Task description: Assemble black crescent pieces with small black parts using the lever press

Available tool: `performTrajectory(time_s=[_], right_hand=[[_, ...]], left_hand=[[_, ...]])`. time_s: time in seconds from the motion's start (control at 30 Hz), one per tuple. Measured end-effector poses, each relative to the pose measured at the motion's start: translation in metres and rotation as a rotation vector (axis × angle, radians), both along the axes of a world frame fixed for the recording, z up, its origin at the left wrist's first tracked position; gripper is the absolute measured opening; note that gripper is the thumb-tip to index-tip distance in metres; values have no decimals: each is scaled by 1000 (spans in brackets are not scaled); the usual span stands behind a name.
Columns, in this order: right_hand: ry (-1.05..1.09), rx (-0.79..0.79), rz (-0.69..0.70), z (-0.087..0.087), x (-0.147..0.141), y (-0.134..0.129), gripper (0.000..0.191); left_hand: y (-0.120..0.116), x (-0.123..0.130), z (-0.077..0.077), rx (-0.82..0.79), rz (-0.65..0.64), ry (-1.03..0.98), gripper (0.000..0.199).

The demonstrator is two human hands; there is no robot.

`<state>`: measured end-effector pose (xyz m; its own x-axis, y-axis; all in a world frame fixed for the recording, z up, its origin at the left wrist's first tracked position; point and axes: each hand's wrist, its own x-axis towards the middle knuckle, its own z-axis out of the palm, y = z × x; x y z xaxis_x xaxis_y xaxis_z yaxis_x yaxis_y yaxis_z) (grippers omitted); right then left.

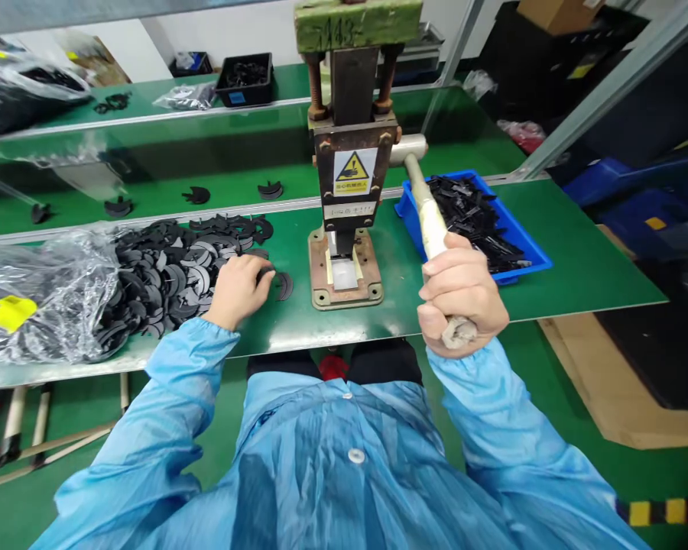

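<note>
My right hand (463,294) is wrapped round the taped lever handle (431,225) of a hand press (352,168), near its lower end. My left hand (241,286) is at the right edge of a heap of black curved plastic parts (175,275). Its thumb and fingers are bent in around a dark piece, mostly hidden, that looks like one of these parts. Just right of the fingertips a single curved part (285,286) lies on the green bench. Under the ram, a pale block (344,273) sits on the press base (321,298).
A blue tray (527,269) full of black plastic pieces stands right of the press. At left, a clear plastic bag (46,283) lies against the heap. Several loose parts rest behind the rail (287,205). A black bin (245,95) stands on the back shelf.
</note>
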<state>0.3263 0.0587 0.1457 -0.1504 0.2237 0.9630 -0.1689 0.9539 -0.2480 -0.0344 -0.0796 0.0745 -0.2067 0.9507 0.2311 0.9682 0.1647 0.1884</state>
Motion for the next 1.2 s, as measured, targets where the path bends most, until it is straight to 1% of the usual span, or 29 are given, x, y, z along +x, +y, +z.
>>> performTrajectory(time_s=[0.1, 0.17, 0.2, 0.27, 0.33, 0.43, 0.57, 0.63, 0.67, 0.73, 0.77, 0.9, 0.97, 1.03, 1.1, 1.2], right_hand=[[22, -18, 2, -1, -2, 0, 23], [35, -16, -3, -1, -3, 0, 23], [34, -12, -8, -1, -2, 0, 23], [19, -8, -17, -2, -2, 0, 22], [6, -6, -22, -2, -2, 1, 21], [29, -4, -22, -2, -3, 1, 21], [41, -10, -25, -3, -3, 1, 21], [36, -11, -25, -3, -3, 1, 21], [32, -13, -23, -3, -3, 0, 21], [28, -9, -16, -2, -3, 0, 20], [30, -9, -13, -2, -3, 0, 20], [52, -11, -14, -2, -4, -1, 20], [56, -12, -18, -3, -4, -1, 20], [57, -8, -25, -3, -5, 0, 21], [53, -4, -33, -3, -5, 0, 20], [51, -3, -28, -3, -4, 0, 20]], left_hand=[[-20, 11, -8, -66, 64, 68, 49], [-22, 21, -15, -82, 69, 100, 57], [-21, 25, -18, -86, 61, 105, 58], [-16, 29, -23, -91, 42, 89, 51], [-10, 29, -27, -89, 29, 46, 39], [-2, 31, -30, -70, 23, -87, 26], [10, 40, -31, -49, 52, -291, 25], [15, 45, -30, -41, 9, -302, 16], [18, 47, -29, -33, -21, -293, 15], [22, 48, -25, -16, -54, -292, 23], [24, 49, -23, -11, -45, -315, 26], [27, 48, -11, -40, 56, -529, 33], [29, 47, -6, -53, 64, -651, 32], [34, 49, -2, -59, 35, -803, 30], [42, 52, 1, -36, 24, -982, 33], [59, 60, 5, 45, 83, -1210, 40]])
